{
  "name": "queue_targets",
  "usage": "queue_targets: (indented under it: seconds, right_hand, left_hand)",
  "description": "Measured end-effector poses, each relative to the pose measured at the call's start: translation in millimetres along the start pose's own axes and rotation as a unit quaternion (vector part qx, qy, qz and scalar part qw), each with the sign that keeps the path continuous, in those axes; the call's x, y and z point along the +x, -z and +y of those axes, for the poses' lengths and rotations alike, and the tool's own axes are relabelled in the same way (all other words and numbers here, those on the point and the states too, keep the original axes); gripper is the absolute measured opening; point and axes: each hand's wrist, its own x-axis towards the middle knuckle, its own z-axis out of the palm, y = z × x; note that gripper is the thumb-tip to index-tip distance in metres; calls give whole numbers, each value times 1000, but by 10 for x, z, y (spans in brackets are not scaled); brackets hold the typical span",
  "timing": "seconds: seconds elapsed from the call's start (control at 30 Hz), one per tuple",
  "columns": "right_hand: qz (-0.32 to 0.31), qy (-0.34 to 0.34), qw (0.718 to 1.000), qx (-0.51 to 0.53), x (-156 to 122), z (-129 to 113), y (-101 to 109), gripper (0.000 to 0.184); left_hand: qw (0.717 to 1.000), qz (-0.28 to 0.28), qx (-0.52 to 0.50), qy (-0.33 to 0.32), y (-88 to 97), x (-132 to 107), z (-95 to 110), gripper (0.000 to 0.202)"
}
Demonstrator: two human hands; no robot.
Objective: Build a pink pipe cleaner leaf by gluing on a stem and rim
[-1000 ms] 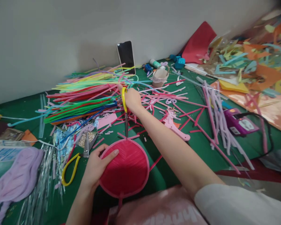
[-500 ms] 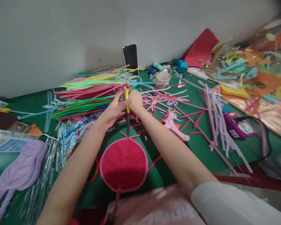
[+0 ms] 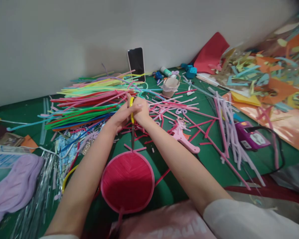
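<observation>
My left hand (image 3: 120, 117) and my right hand (image 3: 142, 109) meet over the middle of the table, fingers closed against each other. Between them are yellow-handled scissors (image 3: 133, 134), seemingly in my right hand, their dark blades pointing back toward me. My left thumb lies across by the yellow handle. What the left fingertips pinch is hidden among the pink chenille stems. Below the blade tips lies a round deep-pink fan-shaped piece (image 3: 128, 182) with a paler pink rim and a stem toward me. A short pink stem (image 3: 137, 150) lies at its top edge.
Bundled coloured chenille stems (image 3: 87, 99) lie left of my hands. A phone (image 3: 136, 63) leans on the wall beside a small basket (image 3: 170, 87). Rightward are a pink glue gun (image 3: 185, 141), lilac stems (image 3: 229, 122), a purple power box (image 3: 251, 134) and paper scraps (image 3: 271, 79).
The view has shifted slightly, so everything sits a little further left and the fan-shaped piece lower. My hands stay together at the scissors, the left thumb further across toward the right hand.
</observation>
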Motion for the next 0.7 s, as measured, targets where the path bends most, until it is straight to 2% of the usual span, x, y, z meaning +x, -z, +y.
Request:
queue_targets:
  seconds: [0.1, 0.2, 0.37, 0.57, 0.7]
  right_hand:
    - [-1, -2, 1000, 5, 39, -46, 32, 41]
    - [0, -2, 1000, 12, 56, -37, 27, 44]
    - [2, -3, 1000, 28, 35, 8, -19, 50]
    - [1, -15, 998, 60, 29, 8, -26, 51]
    - [-23, -23, 995, 93, 25, 12, 20, 46]
  left_hand:
    - [999, 17, -9, -34, -5, 17, -43, 79]
    - [997, 50, -7, -56, -4, 53, -112, 69]
    - [995, 64, -5, -70, -5, 67, -190, 64]
    - [995, 70, -3, -69, -5, 52, -199, 70]
    - [998, 43, 9, -37, 0, -9, -153, 76]
